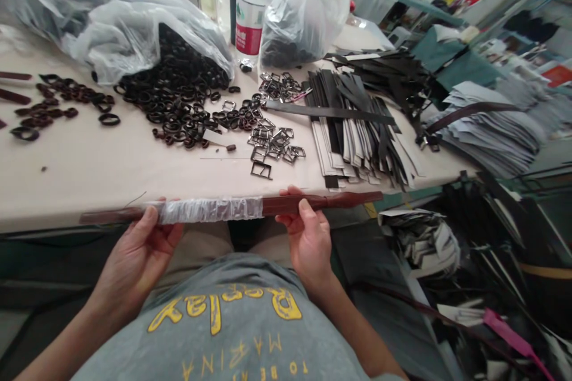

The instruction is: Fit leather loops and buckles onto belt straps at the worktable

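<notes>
Both hands hold a bundle of reddish-brown leather straps (279, 206) level across the table's front edge. Crinkled whitish plastic wrap (212, 209) covers its middle. My left hand (145, 244) pinches the bundle at the left end of the wrap, thumb on top. To the right of the wrap, my right hand (308, 232) grips the bare straps between thumb and fingers. The tapered right end of the bundle sticks out past that hand. Beyond the bundle lie loose metal buckles (277, 143) and a heap of small dark strap loops (174, 101).
A plastic bag (120, 18) spills loops at the back left; another bag (308, 6) stands beside a bottle (249, 24). Stacked dark strips (353, 125) fill the table's right side. More brown loops (67, 95) lie at left. Scrap bundles (424, 244) sit below the table at right.
</notes>
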`<action>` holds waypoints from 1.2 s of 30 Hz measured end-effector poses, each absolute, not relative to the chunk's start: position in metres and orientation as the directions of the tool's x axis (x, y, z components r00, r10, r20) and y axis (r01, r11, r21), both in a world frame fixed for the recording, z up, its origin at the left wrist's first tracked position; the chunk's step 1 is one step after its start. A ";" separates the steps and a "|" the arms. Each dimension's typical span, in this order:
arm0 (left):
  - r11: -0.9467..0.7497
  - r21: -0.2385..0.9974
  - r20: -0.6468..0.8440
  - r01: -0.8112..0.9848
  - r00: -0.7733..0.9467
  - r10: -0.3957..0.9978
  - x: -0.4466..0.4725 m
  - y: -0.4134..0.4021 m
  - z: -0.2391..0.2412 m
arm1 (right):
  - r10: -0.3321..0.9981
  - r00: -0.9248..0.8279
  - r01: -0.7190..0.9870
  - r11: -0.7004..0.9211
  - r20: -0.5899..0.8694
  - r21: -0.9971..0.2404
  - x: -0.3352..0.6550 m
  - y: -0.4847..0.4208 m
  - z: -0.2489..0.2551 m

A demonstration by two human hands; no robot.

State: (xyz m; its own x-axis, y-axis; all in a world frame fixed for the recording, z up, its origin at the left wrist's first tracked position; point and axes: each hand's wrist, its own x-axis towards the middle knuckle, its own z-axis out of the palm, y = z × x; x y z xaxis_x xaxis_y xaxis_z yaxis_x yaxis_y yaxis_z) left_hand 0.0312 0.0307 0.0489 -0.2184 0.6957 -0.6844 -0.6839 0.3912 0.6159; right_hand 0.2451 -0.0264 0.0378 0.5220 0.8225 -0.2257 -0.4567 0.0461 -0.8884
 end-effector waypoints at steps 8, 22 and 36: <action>0.452 0.680 -0.641 -0.577 -0.169 0.749 0.019 0.023 0.033 | 0.866 0.487 -0.261 0.018 -0.115 -0.965 0.253 -0.032 0.027; 0.424 0.678 -0.533 -0.601 -0.004 0.846 0.003 0.027 0.027 | 0.946 0.323 -0.447 0.154 0.002 -0.881 0.285 -0.040 0.036; 0.344 0.737 -0.501 -0.582 -0.130 0.856 -0.001 0.032 0.016 | 0.934 0.354 -0.344 0.180 0.050 -0.921 0.280 -0.044 0.037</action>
State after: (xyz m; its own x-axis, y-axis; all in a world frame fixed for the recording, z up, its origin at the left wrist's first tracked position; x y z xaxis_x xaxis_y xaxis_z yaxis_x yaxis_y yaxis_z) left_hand -0.0013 0.0319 0.0164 -0.1297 0.8557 -0.5009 -0.5816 0.3435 0.7374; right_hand 0.2798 -0.0438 0.0373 0.3539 0.9340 0.0502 -0.3443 0.1799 -0.9215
